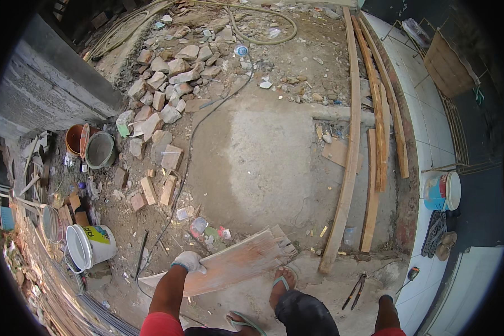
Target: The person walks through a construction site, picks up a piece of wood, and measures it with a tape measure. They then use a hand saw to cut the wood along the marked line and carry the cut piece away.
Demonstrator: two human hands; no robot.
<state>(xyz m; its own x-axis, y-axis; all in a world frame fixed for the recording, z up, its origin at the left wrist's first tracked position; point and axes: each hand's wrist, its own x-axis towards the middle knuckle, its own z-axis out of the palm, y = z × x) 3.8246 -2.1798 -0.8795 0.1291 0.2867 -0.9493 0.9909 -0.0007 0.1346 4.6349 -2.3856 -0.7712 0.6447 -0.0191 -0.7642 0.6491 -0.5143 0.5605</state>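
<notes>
My left hand [189, 261], in a white work glove, is closed on the upper edge of a worn, pale reddish wooden board [235, 262]. The board lies slantwise in front of my feet, its right end splintered. At the lower right my right hand [386, 300], in a dark glove, is partly in view with its fingers mostly hidden. Beside it a thin-shafted tool with an orange and black end [413, 273] reaches over the white tiles; whether I hold it cannot be made out. A pair of long-handled pincers [354, 291] lies on the concrete between my foot and right hand.
Long timber planks [350, 140] lie along the right. Broken stones [171, 84] are heaped at the far left, with a dark cable [191, 140] running past them. Buckets [98, 246] stand at left; a blue-and-white pail [441, 191] and sandals [435, 232] are on the tiled ledge.
</notes>
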